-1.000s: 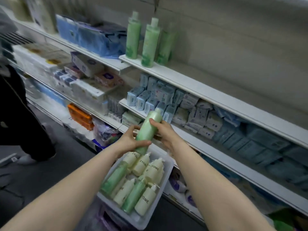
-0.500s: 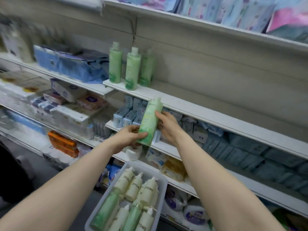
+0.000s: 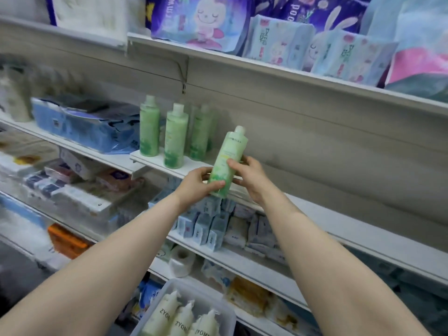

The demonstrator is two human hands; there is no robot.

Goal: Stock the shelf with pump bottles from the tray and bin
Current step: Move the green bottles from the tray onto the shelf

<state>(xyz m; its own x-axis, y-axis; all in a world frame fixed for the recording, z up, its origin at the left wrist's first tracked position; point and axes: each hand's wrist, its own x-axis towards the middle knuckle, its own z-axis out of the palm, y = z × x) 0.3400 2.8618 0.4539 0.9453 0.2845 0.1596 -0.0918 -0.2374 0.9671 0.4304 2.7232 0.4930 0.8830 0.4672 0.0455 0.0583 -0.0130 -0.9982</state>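
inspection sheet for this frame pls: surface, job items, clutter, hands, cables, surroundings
Surface: white shelf, bare to the right of the hands.
Job's things: green bottle tilted, held over the shelf edge; three green bottles upright on the shelf; tray below holds cream bottles.
Clutter: blue packs left.
Grippers: left hand and right hand both grip the bottle.
Cables: nothing seen.
Surroundings: stocked shelves above and below.

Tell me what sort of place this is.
Most likely a shop aisle for toiletries and baby goods. Long white shelves hold rows of small blue packets, big printed packs sit on the top shelf, and both hands hold a green bottle near three matching ones.
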